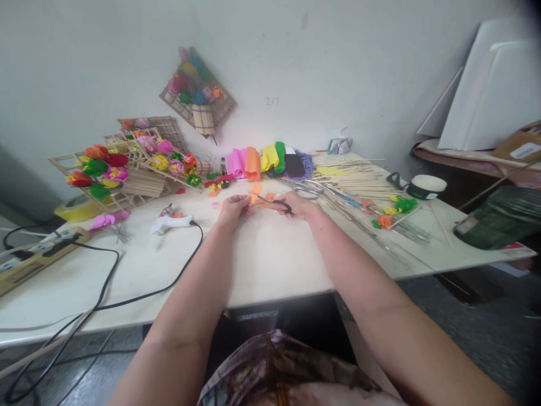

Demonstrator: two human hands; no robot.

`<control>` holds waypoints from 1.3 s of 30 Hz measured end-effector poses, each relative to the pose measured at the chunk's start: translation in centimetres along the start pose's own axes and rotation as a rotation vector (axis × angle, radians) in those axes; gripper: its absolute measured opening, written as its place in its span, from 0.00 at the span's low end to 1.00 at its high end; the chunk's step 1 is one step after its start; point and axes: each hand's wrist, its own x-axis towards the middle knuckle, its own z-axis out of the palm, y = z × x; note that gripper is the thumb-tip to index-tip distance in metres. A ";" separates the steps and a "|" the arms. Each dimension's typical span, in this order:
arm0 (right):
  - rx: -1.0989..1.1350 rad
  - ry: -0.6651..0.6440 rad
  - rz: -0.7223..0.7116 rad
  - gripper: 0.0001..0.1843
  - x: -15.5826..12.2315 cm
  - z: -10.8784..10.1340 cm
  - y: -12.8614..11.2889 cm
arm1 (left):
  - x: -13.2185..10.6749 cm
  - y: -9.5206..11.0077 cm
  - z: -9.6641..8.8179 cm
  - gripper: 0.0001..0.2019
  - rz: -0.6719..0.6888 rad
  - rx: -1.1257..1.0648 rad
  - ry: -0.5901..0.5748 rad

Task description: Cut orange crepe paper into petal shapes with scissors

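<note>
My left hand (232, 208) is closed on a small piece of orange paper (256, 193) over the white table (270, 259). My right hand (296, 204) grips black-handled scissors (274, 202), whose blades point left into the orange paper. Both hands sit near the middle of the table, close together. More orange scraps lie just behind them.
A white glue gun (169, 223) with a black cord lies left of my hands. Wooden racks with paper flowers (127, 166) stand at the back left. Folded coloured paper (262, 160), wooden sticks (359, 180), a tape roll (426, 186) and a power strip (29, 259) also sit around.
</note>
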 end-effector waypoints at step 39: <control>0.098 0.109 0.074 0.11 -0.1 0.6 -0.1 | 0.5 -1.1 0.5 0.12 0.024 -0.121 0.016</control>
